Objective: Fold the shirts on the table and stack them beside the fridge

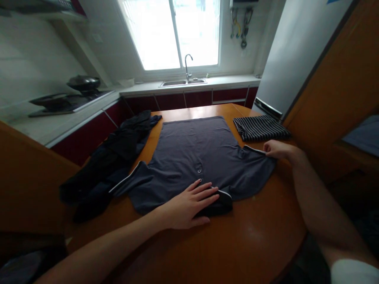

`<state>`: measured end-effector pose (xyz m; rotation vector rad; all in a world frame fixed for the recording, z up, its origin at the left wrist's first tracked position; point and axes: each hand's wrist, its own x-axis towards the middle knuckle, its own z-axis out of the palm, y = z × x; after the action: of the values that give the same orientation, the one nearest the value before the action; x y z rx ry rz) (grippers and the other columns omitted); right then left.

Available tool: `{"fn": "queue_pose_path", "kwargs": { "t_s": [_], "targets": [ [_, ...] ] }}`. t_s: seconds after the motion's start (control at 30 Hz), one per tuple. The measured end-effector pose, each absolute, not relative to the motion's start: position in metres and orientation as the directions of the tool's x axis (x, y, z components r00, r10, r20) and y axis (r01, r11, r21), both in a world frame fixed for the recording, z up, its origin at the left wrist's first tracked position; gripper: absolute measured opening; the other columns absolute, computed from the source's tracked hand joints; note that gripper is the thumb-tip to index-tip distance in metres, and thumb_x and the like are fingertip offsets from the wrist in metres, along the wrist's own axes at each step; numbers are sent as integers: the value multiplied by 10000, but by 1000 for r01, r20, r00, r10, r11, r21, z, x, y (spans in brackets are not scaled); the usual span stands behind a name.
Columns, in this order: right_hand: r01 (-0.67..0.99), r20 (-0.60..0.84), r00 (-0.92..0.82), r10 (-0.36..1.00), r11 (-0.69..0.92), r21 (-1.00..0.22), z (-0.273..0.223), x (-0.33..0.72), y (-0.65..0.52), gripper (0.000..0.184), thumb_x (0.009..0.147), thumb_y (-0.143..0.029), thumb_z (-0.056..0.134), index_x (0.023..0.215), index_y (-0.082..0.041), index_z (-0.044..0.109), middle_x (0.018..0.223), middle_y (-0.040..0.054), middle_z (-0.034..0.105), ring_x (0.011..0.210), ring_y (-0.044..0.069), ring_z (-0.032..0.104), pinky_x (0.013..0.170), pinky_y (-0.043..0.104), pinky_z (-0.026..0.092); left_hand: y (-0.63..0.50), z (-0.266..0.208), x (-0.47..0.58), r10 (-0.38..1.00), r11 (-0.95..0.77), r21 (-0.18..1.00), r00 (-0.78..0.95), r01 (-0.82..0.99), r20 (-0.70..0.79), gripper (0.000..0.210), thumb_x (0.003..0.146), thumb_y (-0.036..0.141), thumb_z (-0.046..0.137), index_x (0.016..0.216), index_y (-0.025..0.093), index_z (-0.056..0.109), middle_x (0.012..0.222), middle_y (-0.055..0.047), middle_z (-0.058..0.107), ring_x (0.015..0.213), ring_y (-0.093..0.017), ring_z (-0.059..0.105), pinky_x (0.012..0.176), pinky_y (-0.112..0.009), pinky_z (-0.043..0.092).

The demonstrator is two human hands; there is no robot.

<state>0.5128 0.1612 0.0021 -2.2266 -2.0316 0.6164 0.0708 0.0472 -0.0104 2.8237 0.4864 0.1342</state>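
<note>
A dark grey polo shirt (pixel 195 146) lies spread front side up, its collar toward me and its hem at the far side. My left hand (pixel 191 203) rests flat on the collar and button placket, fingers stretched out. At the shirt's right sleeve edge, which has white piping, my right hand (pixel 276 150) pinches the cuff between thumb and fingers. The other sleeve (pixel 130 179) lies flat on the left, also trimmed in white. Part of the dark collar is hidden under my left hand.
The shirt lies on a wooden table (pixel 237 240) with a rounded edge. Dark clothes (pixel 118 154) are heaped on the left, and a folded striped garment (pixel 260 127) sits at the back right. Beyond are a sink (pixel 183 83), a stove (pixel 74 101) and a fridge (pixel 293 55).
</note>
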Motion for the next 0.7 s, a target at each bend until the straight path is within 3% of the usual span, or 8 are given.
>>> {"fn": "queue_pose_path", "kwargs": {
  "t_s": [0.1,0.17,0.27,0.4,0.6,0.7],
  "targets": [
    [962,-194,102,976,-146,-231,12,499,157,175,681,-237,758,832,-168,703,857,88,720,749,199,652,600,256,432,37,-10,80,386,-903,243,917,353,101,729,949,418,607,1578,207,307,1596,-126,389,1496,-316,312,1238,-546,190],
    [956,-90,42,995,-66,-286,20,479,149,156,751,-270,716,876,-179,699,888,83,719,775,194,647,623,259,436,29,-9,91,418,-896,226,898,382,137,705,954,398,602,1565,189,319,1573,-130,428,1469,-305,363,1228,-507,245],
    [860,-1,-251,968,222,-460,27,440,126,119,843,-279,625,881,-187,691,836,38,692,752,164,621,662,253,445,22,-9,112,455,-885,204,872,419,181,668,948,414,622,1520,172,377,1495,-135,514,1391,-306,455,1166,-467,354],
    [700,34,-550,834,483,-526,21,401,78,49,840,-200,634,853,-185,679,875,22,648,792,157,597,733,262,450,23,-16,135,512,-859,144,833,491,208,612,918,481,655,1419,171,488,1290,-145,625,1180,-321,584,989,-465,485],
    [744,21,-544,839,494,-450,1,409,34,124,835,-100,619,894,-197,669,968,48,630,904,187,587,813,287,449,30,-26,144,544,-839,118,809,531,225,199,930,215,585,1116,164,635,1012,-95,671,965,-265,625,857,-398,547],
    [768,46,-531,846,503,-397,-2,414,30,156,829,-82,595,904,-198,667,957,56,634,925,204,574,846,314,440,34,-25,141,546,-838,183,784,515,296,158,927,139,548,1031,179,660,939,-71,682,895,-231,638,813,-362,563]
  ]
}}
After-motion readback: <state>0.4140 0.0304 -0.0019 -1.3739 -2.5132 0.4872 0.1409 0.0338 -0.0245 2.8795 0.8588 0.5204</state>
